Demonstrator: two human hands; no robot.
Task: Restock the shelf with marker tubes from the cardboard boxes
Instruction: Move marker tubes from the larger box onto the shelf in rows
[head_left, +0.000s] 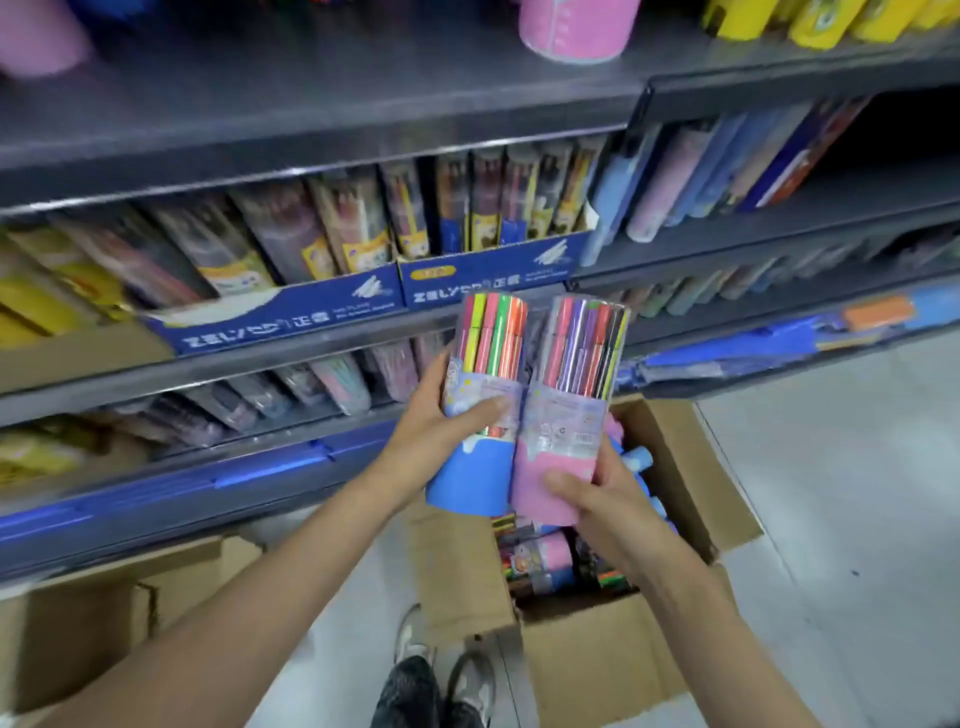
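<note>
My left hand (441, 426) grips a blue-based marker tube (478, 410), and my right hand (597, 493) grips a pink-based marker tube (566, 415). Both tubes stand upright side by side, touching, above an open cardboard box (597, 649) on the floor. More marker tubes (540, 561) lie inside the box. The grey shelf (322, 124) rises in front of me, its upper board mostly bare, with a pink tube (576, 26) at its back.
Lower shelf rows hold blue display boxes of pencil packs (488, 275) and flat cases (727, 171). A second cardboard box (78, 639) sits at the lower left on the floor. Yellow packs (831, 21) sit on the top right. My shoes (441, 670) show below.
</note>
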